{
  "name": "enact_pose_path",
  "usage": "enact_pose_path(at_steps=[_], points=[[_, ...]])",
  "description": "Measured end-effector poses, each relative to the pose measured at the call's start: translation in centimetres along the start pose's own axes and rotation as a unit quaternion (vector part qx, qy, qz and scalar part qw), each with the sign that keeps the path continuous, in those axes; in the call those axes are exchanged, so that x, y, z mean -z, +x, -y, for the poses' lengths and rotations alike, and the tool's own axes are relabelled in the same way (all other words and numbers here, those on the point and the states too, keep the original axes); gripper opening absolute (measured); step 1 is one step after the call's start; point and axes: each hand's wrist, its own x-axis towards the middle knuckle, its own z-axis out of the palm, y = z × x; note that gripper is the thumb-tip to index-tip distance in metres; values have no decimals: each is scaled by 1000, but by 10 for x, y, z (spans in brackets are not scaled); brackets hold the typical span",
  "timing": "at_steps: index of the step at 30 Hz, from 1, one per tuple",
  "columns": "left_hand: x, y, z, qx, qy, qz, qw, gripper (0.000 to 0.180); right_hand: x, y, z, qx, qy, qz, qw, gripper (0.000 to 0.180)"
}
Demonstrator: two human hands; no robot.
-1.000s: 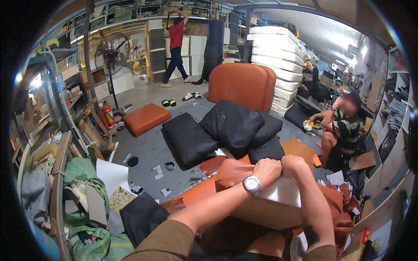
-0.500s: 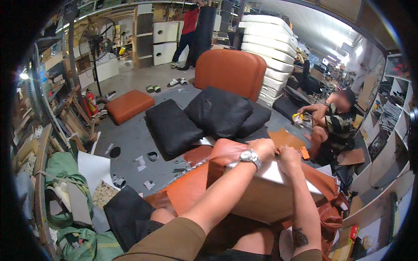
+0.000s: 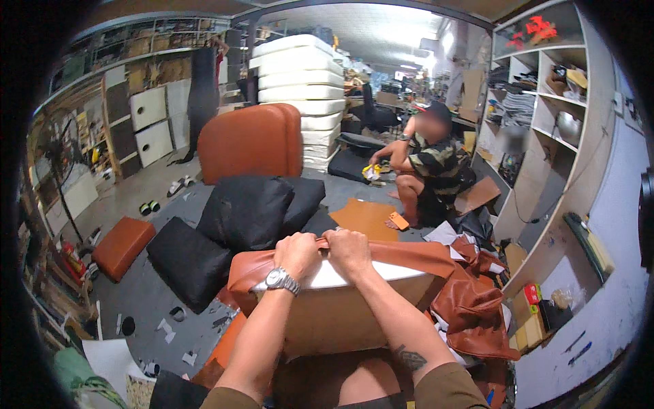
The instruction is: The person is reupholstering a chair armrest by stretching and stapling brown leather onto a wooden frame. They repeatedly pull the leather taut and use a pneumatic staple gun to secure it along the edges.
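Before me stands a boxy block with a white top edge and a beige side [image 3: 340, 320] facing me. Reddish-brown leather [image 3: 415, 255] drapes over its top and far side, with loose folds hanging at the right. My left hand [image 3: 298, 253], a metal watch on its wrist, is closed on the edge of the leather over the block's top. Right beside it, my right hand [image 3: 346, 252] is also closed, gripping the same leather edge. A short fold of the leather shows between the two fists. Their fingertips are mostly hidden.
Black cushions [image 3: 246, 213] lie beyond the block, before a large brown padded panel [image 3: 245, 143]. White foam slabs [image 3: 300, 88] are stacked behind. A person [image 3: 429, 163] squats at the right, near an orange phone [image 3: 398, 220]. White shelving [image 3: 545, 116] lines the right side. Scraps litter the floor.
My view has turned to the right, so the scene sits further left. Both hands remain on the leather at the block's top, now nearly level with each other.
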Motion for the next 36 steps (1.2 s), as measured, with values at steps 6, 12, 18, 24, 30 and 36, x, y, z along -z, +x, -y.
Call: enact_pose_path(at_steps=[6, 12, 18, 24, 30, 36], points=[[2, -19, -5, -12, 14, -28, 999, 22, 7, -17, 3, 40, 1, -81, 996, 14], [12, -35, -12, -2, 13, -30, 999, 23, 58, -37, -20, 29, -169, 24, 985, 17], [13, -45, -18, -2, 9, -31, 999, 24, 73, -10, -16, -100, -247, 216, 939, 29], [12, -41, -16, -2, 6, -34, 999, 23, 70, -9, -54, -58, -129, 251, 958, 28], [1, -31, -6, -15, -6, -29, 999, 23, 53, -40, -63, -8, -108, 71, 992, 23], [-4, -21, -27, -69, 47, -19, 996, 22, 60, -55, -55, -22, -83, 38, 996, 28]])
